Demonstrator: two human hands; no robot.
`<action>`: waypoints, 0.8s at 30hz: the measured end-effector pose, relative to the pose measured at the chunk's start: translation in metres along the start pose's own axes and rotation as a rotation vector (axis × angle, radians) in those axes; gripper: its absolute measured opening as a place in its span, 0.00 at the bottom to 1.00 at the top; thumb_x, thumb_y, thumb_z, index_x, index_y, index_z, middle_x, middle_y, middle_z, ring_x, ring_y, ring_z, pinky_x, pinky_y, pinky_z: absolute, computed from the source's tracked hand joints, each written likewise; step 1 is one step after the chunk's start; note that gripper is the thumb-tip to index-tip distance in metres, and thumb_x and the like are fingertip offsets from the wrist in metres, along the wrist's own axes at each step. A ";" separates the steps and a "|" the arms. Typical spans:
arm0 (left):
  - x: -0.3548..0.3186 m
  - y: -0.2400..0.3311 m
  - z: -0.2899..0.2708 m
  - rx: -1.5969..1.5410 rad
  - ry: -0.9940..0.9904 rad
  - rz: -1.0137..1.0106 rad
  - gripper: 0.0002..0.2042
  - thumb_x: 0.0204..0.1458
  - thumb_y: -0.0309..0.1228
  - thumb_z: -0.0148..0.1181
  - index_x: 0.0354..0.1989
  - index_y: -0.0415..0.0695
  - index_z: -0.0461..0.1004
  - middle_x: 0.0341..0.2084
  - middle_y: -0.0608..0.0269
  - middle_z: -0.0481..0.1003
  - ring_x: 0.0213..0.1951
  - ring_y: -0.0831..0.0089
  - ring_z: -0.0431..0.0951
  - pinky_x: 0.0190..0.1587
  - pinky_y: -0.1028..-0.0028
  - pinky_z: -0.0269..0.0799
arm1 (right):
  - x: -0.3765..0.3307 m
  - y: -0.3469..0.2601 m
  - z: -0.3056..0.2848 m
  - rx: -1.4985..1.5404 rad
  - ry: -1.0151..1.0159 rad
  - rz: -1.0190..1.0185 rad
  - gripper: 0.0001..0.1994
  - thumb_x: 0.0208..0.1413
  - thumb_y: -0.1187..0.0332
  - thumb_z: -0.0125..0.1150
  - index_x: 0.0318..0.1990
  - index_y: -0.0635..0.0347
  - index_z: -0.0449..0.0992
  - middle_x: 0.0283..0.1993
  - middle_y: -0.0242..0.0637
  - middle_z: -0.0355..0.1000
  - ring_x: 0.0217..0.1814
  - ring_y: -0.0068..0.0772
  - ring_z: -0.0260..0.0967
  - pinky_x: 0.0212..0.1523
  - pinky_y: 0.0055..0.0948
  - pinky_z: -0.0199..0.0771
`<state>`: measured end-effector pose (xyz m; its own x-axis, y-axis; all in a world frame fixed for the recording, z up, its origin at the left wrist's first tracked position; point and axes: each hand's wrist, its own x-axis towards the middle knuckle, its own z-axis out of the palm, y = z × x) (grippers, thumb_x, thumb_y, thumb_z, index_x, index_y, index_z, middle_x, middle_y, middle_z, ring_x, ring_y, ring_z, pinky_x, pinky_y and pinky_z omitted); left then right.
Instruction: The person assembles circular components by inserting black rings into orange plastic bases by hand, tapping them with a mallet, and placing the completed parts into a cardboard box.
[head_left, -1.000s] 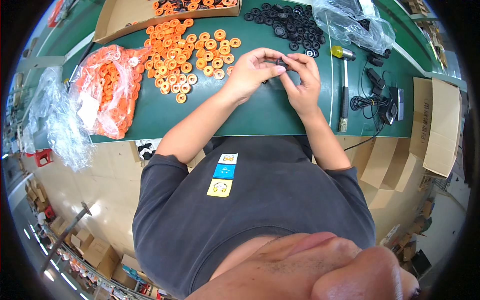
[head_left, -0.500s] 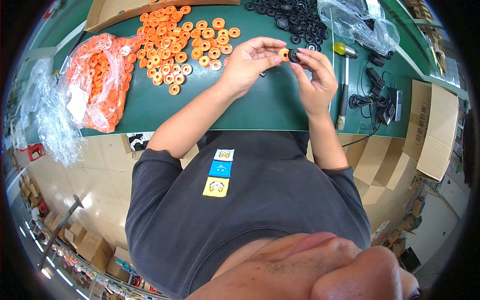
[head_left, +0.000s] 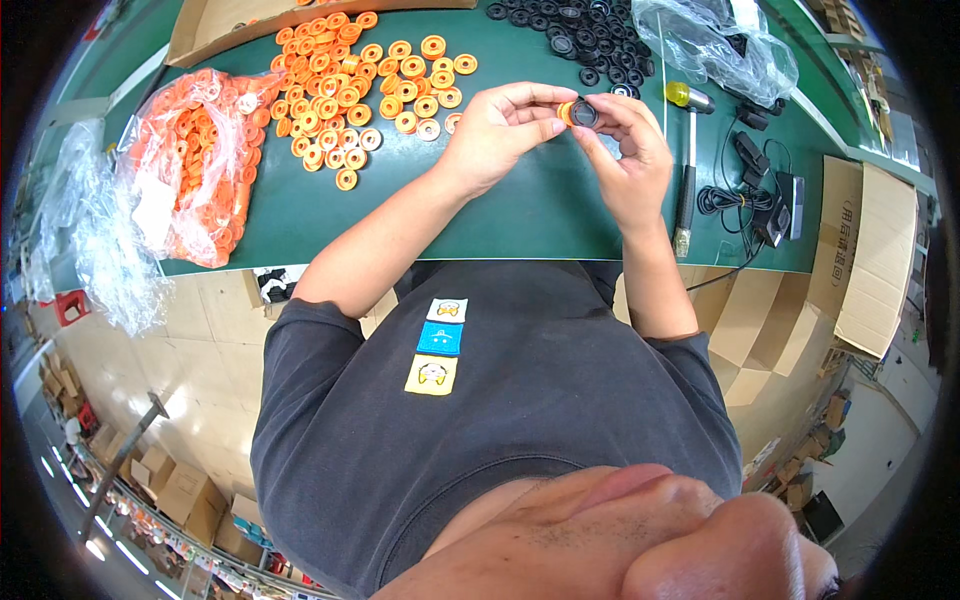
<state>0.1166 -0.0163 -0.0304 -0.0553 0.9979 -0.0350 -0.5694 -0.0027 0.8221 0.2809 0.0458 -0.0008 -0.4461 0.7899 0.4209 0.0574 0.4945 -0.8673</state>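
The left hand (head_left: pixel 494 132) pinches a small round orange plastic piece (head_left: pixel 566 113); the right hand (head_left: pixel 634 148) pinches a round black plastic ring (head_left: pixel 584 114) beside it; loosened fingertips could drop either.

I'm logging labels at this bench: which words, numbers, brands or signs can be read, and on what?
Cardboard box at right: one line of dark printed characters, not copied here.
White slip on the bag of orange discs: any print too blurred to read.
Shirt patches: pictures, no readable words.
Held black part: too small to tell.
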 end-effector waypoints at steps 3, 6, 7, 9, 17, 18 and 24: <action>0.000 -0.001 0.000 0.020 -0.017 0.012 0.17 0.56 0.20 0.62 0.55 0.35 0.73 0.48 0.58 0.77 0.49 0.75 0.78 0.56 0.75 0.73 | 0.000 0.002 -0.001 0.032 0.027 -0.004 0.15 0.47 0.82 0.70 0.45 0.68 0.80 0.45 0.43 0.75 0.38 0.29 0.77 0.39 0.24 0.79; 0.000 -0.001 0.001 0.015 -0.016 0.018 0.17 0.56 0.20 0.62 0.55 0.35 0.73 0.48 0.59 0.77 0.49 0.75 0.77 0.56 0.76 0.73 | 0.002 0.000 -0.004 -0.079 -0.037 -0.073 0.16 0.46 0.82 0.70 0.45 0.67 0.80 0.45 0.42 0.76 0.38 0.28 0.76 0.39 0.24 0.79; 0.000 -0.002 0.001 0.021 -0.013 0.010 0.17 0.56 0.19 0.62 0.55 0.34 0.73 0.48 0.60 0.77 0.49 0.76 0.77 0.56 0.76 0.73 | 0.002 -0.001 -0.004 -0.106 -0.050 -0.082 0.16 0.46 0.82 0.70 0.45 0.67 0.80 0.45 0.42 0.76 0.38 0.28 0.76 0.39 0.24 0.78; -0.001 -0.002 0.001 0.027 -0.010 0.003 0.17 0.56 0.19 0.61 0.55 0.34 0.73 0.47 0.61 0.77 0.49 0.76 0.77 0.56 0.76 0.73 | 0.003 -0.004 -0.004 -0.133 -0.064 -0.090 0.16 0.46 0.82 0.71 0.45 0.66 0.80 0.44 0.42 0.76 0.38 0.27 0.76 0.39 0.24 0.78; -0.002 0.000 0.002 0.082 -0.015 0.000 0.17 0.56 0.17 0.59 0.55 0.34 0.73 0.46 0.64 0.75 0.49 0.77 0.76 0.55 0.78 0.73 | 0.004 -0.014 -0.005 -0.236 -0.106 -0.121 0.16 0.45 0.81 0.71 0.45 0.65 0.80 0.44 0.42 0.76 0.39 0.31 0.76 0.39 0.26 0.78; -0.002 0.001 0.002 0.082 -0.018 -0.002 0.17 0.56 0.17 0.59 0.55 0.34 0.73 0.46 0.64 0.75 0.49 0.77 0.76 0.55 0.78 0.73 | 0.004 -0.014 -0.006 -0.238 -0.103 -0.121 0.16 0.45 0.81 0.71 0.45 0.65 0.80 0.44 0.42 0.76 0.39 0.31 0.76 0.39 0.26 0.78; -0.002 -0.001 0.001 0.117 -0.029 0.032 0.18 0.55 0.17 0.59 0.56 0.34 0.73 0.46 0.64 0.76 0.48 0.78 0.76 0.54 0.79 0.73 | 0.004 -0.018 -0.006 -0.255 -0.128 -0.092 0.15 0.46 0.80 0.71 0.44 0.65 0.80 0.43 0.42 0.75 0.41 0.35 0.76 0.41 0.28 0.78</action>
<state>0.1179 -0.0182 -0.0306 -0.0475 0.9988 0.0077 -0.4678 -0.0290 0.8834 0.2836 0.0419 0.0184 -0.5680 0.6934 0.4434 0.2265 0.6496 -0.7258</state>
